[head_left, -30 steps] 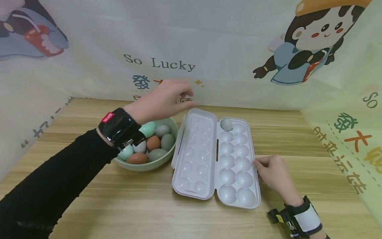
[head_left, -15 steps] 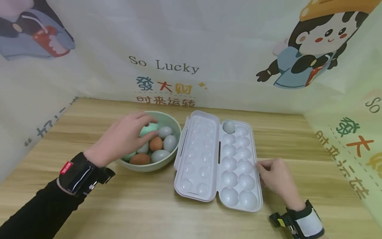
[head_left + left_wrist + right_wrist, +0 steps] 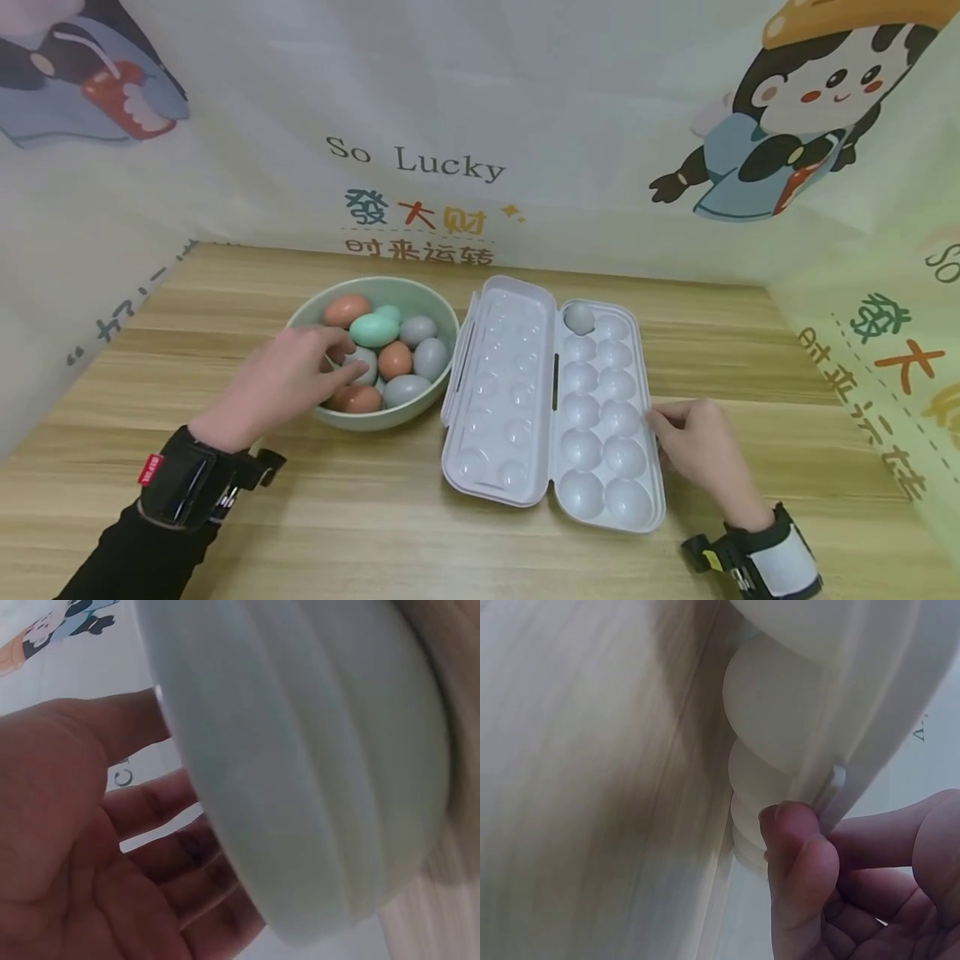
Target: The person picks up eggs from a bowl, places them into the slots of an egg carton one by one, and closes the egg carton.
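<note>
A pale green bowl [image 3: 420, 293] of brown, grey and mint-green eggs stands left of the open white egg carton [image 3: 622, 458]. Over the bowl's near-left rim reaches my left hand [image 3: 273, 379], thumb and fingertips beside a grey egg [image 3: 365, 363] and above a brown egg [image 3: 360, 400]. The left wrist view shows that hand's fingers extended past the rim, with the bowl wall hiding their tips. With thumb and fingers, my right hand [image 3: 701, 442] pinches the carton's right edge, near a small tab in the right wrist view. One grey egg [image 3: 579, 317] sits in the carton's far-left cup.
The carton's dimpled lid [image 3: 498, 417] lies flat between bowl and cups. All of this stands on a wood-grain table [image 3: 360, 517]. A printed cloth [image 3: 570, 125] rises behind and at both sides.
My left hand has moved back from above the carton's far end, left and down to the bowl's near-left side. My right hand keeps its grip on the carton edge.
</note>
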`<state>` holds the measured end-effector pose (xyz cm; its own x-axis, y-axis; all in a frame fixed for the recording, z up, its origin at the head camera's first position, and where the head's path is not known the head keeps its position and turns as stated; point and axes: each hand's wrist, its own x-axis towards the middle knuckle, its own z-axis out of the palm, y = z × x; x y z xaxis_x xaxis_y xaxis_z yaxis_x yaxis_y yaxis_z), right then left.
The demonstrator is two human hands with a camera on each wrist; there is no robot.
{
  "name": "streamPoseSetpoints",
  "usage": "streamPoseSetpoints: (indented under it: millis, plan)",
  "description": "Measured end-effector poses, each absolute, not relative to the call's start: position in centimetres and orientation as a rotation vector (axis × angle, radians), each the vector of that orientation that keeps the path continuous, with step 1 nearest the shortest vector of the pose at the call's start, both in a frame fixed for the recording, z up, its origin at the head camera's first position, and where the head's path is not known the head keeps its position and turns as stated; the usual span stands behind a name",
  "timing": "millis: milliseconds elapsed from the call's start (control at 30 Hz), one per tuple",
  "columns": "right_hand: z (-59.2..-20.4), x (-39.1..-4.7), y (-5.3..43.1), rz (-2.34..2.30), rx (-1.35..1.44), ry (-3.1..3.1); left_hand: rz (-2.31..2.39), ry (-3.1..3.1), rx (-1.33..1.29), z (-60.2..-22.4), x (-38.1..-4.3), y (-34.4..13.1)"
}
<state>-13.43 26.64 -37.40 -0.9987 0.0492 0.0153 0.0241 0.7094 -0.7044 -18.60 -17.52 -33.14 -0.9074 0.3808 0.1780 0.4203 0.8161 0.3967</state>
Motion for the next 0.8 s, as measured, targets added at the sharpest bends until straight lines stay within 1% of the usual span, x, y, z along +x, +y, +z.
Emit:
streamPoseSetpoints:
  millis: [433,600,800]
  plan:
    - [-37.32,-13.26,26.47,1.188,-0.051,-2.863,-0.569,-2.977,-0.676,-32.36,-18.94,-17.97]
    - [-37.21,-13.31,26.58,1.173,-0.046,-2.862,-0.506,-3.006,-0.674,-32.48,-18.74,-17.63]
    - [-37.16,-13.37,26.57,1.17,-0.049,-2.854,-0.559,-3.048,-0.684,-33.13,-18.87,-17.22]
